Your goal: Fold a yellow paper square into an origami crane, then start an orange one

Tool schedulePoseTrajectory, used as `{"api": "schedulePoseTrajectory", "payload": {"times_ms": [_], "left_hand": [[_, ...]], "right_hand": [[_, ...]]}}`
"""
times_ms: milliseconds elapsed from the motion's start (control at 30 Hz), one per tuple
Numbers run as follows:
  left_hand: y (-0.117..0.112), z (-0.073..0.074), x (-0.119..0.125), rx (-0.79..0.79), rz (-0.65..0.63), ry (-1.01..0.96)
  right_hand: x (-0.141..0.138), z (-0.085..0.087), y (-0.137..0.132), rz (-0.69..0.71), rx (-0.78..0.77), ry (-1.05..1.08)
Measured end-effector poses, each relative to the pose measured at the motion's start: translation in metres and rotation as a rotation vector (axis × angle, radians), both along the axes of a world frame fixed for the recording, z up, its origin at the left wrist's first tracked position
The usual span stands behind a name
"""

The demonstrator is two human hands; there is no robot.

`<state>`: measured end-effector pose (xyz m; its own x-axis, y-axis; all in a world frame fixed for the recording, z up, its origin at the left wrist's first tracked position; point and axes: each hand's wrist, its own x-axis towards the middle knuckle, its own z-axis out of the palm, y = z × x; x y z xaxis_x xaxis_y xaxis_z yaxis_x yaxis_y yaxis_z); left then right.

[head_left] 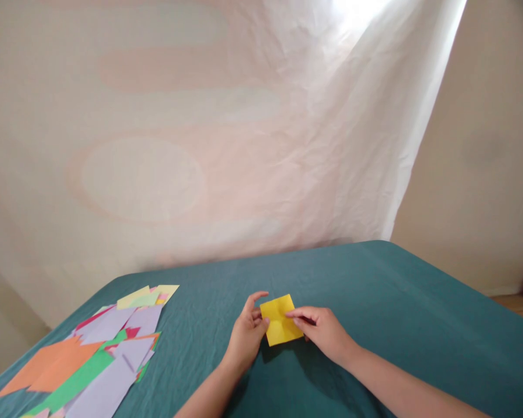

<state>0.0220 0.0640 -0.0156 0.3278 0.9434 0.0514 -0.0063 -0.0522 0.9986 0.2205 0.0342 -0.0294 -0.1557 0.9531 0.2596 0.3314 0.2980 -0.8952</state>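
A small yellow paper square (280, 320) with fold creases is held just above the teal tablecloth (375, 290). My left hand (247, 334) pinches its left edge, thumb on top and fingers curled. On the right edge, my right hand (322, 331) grips it with the index finger laid across the paper's middle. Both hands sit close together near the table's centre.
A loose spread of coloured paper sheets (91, 354), orange, green, lilac, pink and pale yellow, lies on the table's left side. A white wrinkled sheet (244, 128) hangs behind the table. A beige wall (483, 162) stands at the right.
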Motion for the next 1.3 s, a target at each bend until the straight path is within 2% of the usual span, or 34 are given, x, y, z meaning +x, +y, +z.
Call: {"api": "schedulePoseTrajectory", "payload": {"times_ms": [100,167,267,367,600,700,933,1100,1300], "left_hand": [[0.008,-0.004,-0.006,-0.011,0.005,-0.015],[0.011,-0.006,-0.008,-0.058,0.008,-0.005],[0.010,-0.004,-0.009,-0.106,-0.062,-0.036],[0.008,0.000,-0.009,-0.060,-0.098,-0.013],[0.002,0.001,-0.004,0.101,0.038,0.077],[0.001,-0.001,-0.001,0.116,0.084,0.075],[-0.005,0.001,0.003,0.156,0.117,0.071],[-0.006,0.002,0.004,0.159,0.119,0.103],[-0.007,-0.002,0.003,0.204,0.117,0.103]], "right_hand": [[0.002,-0.004,0.003,0.094,-0.124,0.118],[0.003,-0.008,0.005,0.129,-0.129,0.162],[0.003,-0.012,0.008,0.087,-0.098,0.193],[0.004,-0.012,0.010,0.032,-0.088,0.214],[0.003,-0.002,0.008,0.014,-0.123,0.242],[0.002,0.000,0.007,0.014,-0.122,0.260],[0.002,0.008,0.004,-0.001,0.011,0.220],[0.003,0.005,0.006,-0.058,-0.061,0.279],[0.001,0.000,0.010,-0.080,-0.055,0.390]]}}
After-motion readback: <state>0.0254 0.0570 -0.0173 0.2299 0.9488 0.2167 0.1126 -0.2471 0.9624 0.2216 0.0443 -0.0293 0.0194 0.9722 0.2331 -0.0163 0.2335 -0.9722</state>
